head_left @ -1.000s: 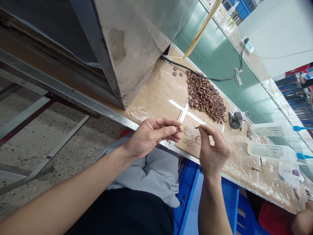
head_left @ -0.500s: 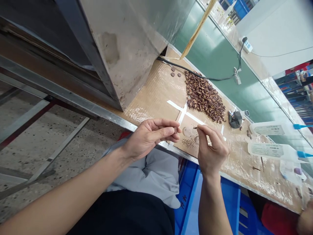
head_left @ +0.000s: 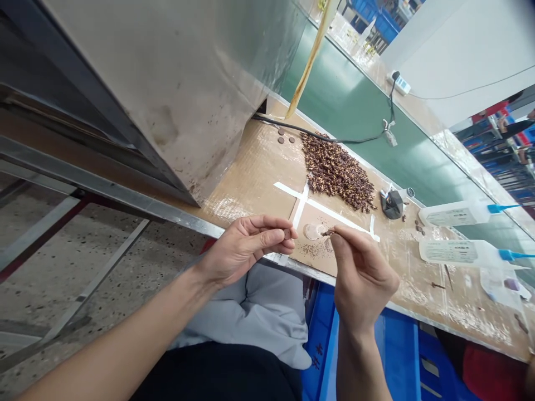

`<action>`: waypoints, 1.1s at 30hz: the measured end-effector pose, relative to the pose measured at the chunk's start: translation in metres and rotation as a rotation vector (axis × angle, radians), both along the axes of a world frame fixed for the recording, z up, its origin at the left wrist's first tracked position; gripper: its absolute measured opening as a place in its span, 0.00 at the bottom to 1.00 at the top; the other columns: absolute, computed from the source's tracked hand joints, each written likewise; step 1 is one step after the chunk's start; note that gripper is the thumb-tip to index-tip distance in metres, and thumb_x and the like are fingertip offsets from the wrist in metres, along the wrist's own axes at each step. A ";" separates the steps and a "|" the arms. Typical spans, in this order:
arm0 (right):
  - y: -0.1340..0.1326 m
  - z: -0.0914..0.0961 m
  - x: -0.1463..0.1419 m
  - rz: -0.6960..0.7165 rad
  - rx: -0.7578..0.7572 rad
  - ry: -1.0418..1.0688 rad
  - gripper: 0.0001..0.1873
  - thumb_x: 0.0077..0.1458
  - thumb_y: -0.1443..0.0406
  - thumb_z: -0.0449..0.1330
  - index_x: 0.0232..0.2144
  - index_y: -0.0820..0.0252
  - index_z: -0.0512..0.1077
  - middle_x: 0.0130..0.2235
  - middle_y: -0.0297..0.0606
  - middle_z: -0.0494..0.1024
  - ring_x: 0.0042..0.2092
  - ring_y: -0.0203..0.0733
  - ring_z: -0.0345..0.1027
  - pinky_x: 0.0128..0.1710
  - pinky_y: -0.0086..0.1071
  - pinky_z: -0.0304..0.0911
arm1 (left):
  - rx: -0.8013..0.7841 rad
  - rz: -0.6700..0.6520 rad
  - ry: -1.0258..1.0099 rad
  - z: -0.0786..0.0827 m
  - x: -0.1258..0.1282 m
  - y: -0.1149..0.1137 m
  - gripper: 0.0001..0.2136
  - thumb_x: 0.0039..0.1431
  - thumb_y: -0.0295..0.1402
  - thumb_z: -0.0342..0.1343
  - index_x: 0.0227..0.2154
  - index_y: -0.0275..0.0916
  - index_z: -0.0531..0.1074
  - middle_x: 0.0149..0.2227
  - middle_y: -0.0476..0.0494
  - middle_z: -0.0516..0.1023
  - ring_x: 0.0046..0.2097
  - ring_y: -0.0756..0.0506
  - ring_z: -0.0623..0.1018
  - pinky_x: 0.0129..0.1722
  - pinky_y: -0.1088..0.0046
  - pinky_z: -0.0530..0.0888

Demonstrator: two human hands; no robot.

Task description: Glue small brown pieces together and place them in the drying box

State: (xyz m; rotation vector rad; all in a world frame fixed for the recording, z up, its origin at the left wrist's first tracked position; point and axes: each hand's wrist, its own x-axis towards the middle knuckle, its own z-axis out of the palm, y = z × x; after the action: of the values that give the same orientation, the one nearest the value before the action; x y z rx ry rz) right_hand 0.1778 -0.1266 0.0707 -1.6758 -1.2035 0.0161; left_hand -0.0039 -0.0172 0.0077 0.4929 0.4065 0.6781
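My left hand (head_left: 246, 245) is curled at the bench's front edge, thumb and forefinger pinched on a small dark piece (head_left: 287, 234). My right hand (head_left: 360, 273) is closed just to its right, its fingertips pinching a tiny brown part (head_left: 326, 233). The two hands are a short gap apart. Just beyond the fingertips, small clear round discs (head_left: 311, 231) lie on a cardboard patch (head_left: 317, 245) framed with white tape. A heap of small brown parts (head_left: 334, 172) lies farther back on the bench.
A large metal housing (head_left: 188, 83) stands at the left on the bench. A black cable (head_left: 334, 139) runs behind the heap. Two plastic bottles with blue tips (head_left: 460, 214) lie at the right, near a dark small tool (head_left: 390, 205). Blue crates (head_left: 368, 356) sit under the bench.
Both hands have come a little closer together and sit lower in the picture. The view has swung, so the bench and heap appear shifted left.
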 end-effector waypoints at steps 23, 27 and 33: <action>0.021 -0.012 -0.033 0.175 0.000 0.410 0.04 0.74 0.62 0.74 0.48 0.49 0.90 0.46 0.36 0.91 0.48 0.44 0.86 0.49 0.36 0.83 | -0.048 0.083 0.031 0.009 0.004 -0.002 0.13 0.52 0.36 0.88 0.37 0.40 0.93 0.38 0.41 0.94 0.36 0.45 0.92 0.42 0.72 0.91; 0.022 -0.012 -0.033 0.203 -0.007 0.409 0.05 0.74 0.63 0.73 0.48 0.49 0.90 0.46 0.35 0.91 0.47 0.43 0.86 0.48 0.35 0.84 | -0.062 0.086 0.027 0.007 0.004 -0.003 0.12 0.52 0.34 0.88 0.37 0.39 0.93 0.37 0.41 0.94 0.36 0.44 0.92 0.41 0.72 0.91; 0.022 -0.013 -0.033 0.210 -0.005 0.392 0.05 0.74 0.63 0.73 0.49 0.48 0.90 0.47 0.35 0.91 0.47 0.43 0.87 0.47 0.34 0.84 | -0.062 0.090 0.020 0.006 0.003 -0.004 0.12 0.54 0.34 0.88 0.37 0.38 0.93 0.36 0.40 0.93 0.36 0.44 0.92 0.41 0.71 0.91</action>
State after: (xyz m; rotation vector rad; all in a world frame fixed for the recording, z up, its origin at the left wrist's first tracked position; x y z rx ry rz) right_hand 0.1449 -0.1045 0.0575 -1.4577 -1.0708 0.4563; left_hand -0.0007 -0.0212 0.0141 0.4254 0.4693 0.7455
